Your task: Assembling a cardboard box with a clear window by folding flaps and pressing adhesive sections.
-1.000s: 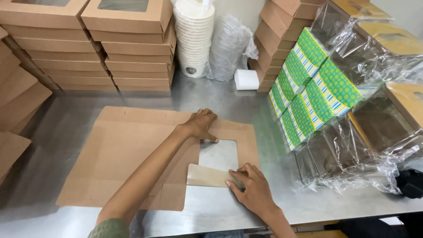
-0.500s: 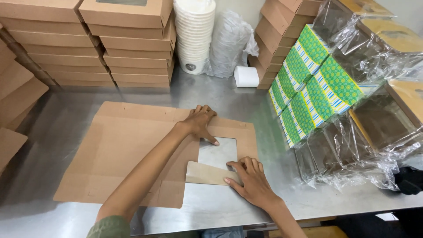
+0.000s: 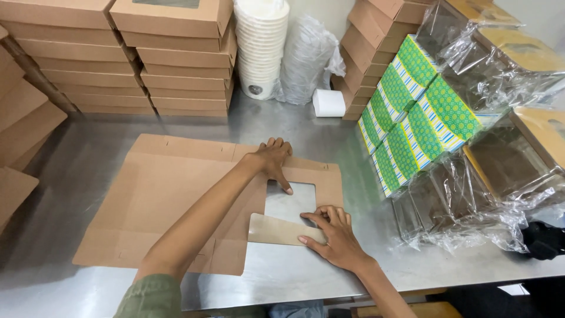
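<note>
Lying flat on the steel surface (image 3: 82,171) is an unfolded brown cardboard box blank (image 3: 170,206) with a square window cut into its right part, and both hands work at that window. The left hand (image 3: 272,160) reaches across the blank with its palm down, fingers spread and pressed on the cardboard at the window's upper left edge, index finger pointing down along the opening; its grip closes on nothing. The right hand (image 3: 332,235) rests at the window's lower edge, fingers loosely curled and pressing down on a tan flap (image 3: 276,229) that lies tilted across the bottom of the opening; whether it pinches the flap or only holds it flat cannot be told. Behind the blank stand stacks of folded brown boxes (image 3: 170,59), a column of white paper cups (image 3: 261,47) and a clear bag (image 3: 309,59). To the right lean green patterned cartons (image 3: 421,112) beside plastic-wrapped bundles (image 3: 500,176).
</note>
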